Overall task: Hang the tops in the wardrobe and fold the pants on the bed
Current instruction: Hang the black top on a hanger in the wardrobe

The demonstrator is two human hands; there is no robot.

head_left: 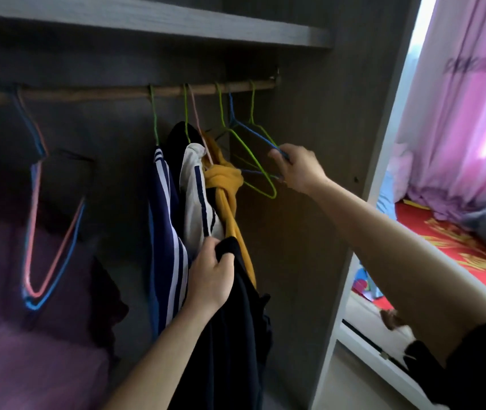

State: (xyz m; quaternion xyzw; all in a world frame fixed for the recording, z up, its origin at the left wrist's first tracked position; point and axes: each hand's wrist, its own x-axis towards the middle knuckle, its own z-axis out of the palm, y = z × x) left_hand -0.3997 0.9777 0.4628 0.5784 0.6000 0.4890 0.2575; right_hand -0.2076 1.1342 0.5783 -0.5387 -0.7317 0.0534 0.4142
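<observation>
Right grip (298,170) pinched the lower corner of a blue hanger (256,135) between thumb and curled fingers. The hanger's hook sat on the wardrobe rail (117,93), up and to the left of that grip. Just left of it, an empty green hanger (253,160) hung from the same rail.

Left grip (210,276), lower and further left, was clenched round a bunch of a black garment (244,327), which dangled below it inside the wardrobe. Above this grip hung a navy striped top (165,232), a white top (196,196) with a dark stripe, and a yellow garment (224,184) knotted on itself.

Far left of both grips, a pair of pink and blue hangers (32,232) hung empty. Right of the right grip, past the wardrobe's side panel (363,113), lay the bed (458,253) with a red cover, below a pink curtain (458,113).
</observation>
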